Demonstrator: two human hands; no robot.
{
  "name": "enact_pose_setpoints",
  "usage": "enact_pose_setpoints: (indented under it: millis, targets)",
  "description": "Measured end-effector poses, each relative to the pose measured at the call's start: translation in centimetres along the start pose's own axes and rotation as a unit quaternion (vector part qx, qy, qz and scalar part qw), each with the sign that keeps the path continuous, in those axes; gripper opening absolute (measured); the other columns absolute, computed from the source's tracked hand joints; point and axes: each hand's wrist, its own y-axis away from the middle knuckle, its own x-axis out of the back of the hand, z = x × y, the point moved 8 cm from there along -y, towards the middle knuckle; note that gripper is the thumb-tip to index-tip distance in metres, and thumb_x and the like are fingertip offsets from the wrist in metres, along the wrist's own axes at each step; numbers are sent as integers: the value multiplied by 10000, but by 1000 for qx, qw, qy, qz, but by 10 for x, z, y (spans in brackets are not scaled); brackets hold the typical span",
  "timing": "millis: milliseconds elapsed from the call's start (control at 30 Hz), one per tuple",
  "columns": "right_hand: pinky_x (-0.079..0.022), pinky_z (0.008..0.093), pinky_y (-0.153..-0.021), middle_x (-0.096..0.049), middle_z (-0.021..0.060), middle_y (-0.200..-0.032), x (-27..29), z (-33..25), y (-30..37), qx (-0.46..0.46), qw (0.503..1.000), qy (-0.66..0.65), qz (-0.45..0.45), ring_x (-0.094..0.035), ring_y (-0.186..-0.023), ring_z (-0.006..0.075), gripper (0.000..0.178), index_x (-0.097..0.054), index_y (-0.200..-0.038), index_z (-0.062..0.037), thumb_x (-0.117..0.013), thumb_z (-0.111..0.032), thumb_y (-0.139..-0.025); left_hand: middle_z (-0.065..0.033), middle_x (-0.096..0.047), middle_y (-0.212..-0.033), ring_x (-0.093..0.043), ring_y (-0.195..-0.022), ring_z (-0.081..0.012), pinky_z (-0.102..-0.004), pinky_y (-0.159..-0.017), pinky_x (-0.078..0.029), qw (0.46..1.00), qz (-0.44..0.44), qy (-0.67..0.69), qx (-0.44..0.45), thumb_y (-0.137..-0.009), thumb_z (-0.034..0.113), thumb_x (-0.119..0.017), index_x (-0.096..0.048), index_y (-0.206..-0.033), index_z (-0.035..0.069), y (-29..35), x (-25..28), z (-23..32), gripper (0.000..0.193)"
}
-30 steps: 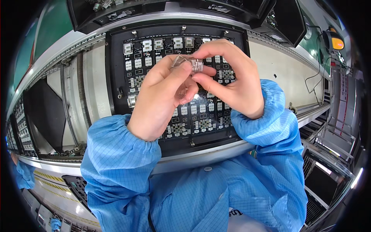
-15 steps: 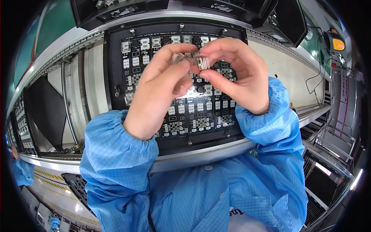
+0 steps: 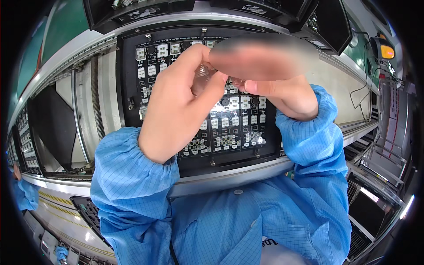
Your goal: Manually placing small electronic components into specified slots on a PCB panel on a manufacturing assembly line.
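Nearest are the two blue sleeves (image 3: 137,154), coming up from the lower edge on either side. Beyond the cuffs, the left hand (image 3: 181,99) is curled, thumb and forefinger closed round a shiny ridged piece (image 3: 202,73), which sits in the hollow between them. The left hand is therefore the nearer one; from the right hand (image 3: 279,85), the piece lies to the left, at about the same level. The part in view looks longer away from the body than across, but fingers cover its ends, so its true long axis cannot be told.

The right hand's thumb points left toward the left thumb, the tips near each other. Its fingers are blurred, so I cannot tell how wide it is or whether it holds anything.

Beneath both hands lies a circuit board (image 3: 232,120) in a black tray (image 3: 194,168). Farther off stand black bins (image 3: 143,17), and an amber lamp (image 3: 387,52) at far right.
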Motion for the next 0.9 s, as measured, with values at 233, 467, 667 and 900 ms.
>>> enact_pose_setpoints:
  millis: [233,467,667,900]
  targets:
    - [-459,265,-892,-601,68,-1111,-1,10,0,-3,995,-69,-65,-561,-1039,130,343,-544,-1179,17,-591,41,-840,-29,-578,-766,-509,-664,-41,-208,-558,-385,999,-25,-36,9,-900,72,-538,-541,-988,-11,-1,0,-2,121]
    - [-447,304,-875,-584,101,-1093,0,-1,3,25,999,-14,-17,-566,-983,174,386,-514,-1187,39,-601,32,-811,-35,-582,-785,-493,-650,-57,-221,-564,-382,998,-32,27,42,-916,133,-555,-540,-956,-8,-3,-6,-8,148]
    - [-447,310,-896,-576,103,-1112,2,-2,4,31,999,9,-19,-565,-989,178,370,-522,-1185,41,-600,35,-823,-14,-558,-769,-475,-686,-61,-219,-596,-373,989,-64,24,133,-917,184,-571,-533,-898,7,-3,-8,-22,182]
    - [-450,299,-859,-506,118,-1150,-4,-12,2,101,992,78,-22,-556,-953,169,307,-542,-1154,57,-555,69,-847,41,-496,-721,-431,-675,-35,-202,-591,-335,989,-51,77,118,-892,161,-586,-533,-838,37,-4,2,-19,145]
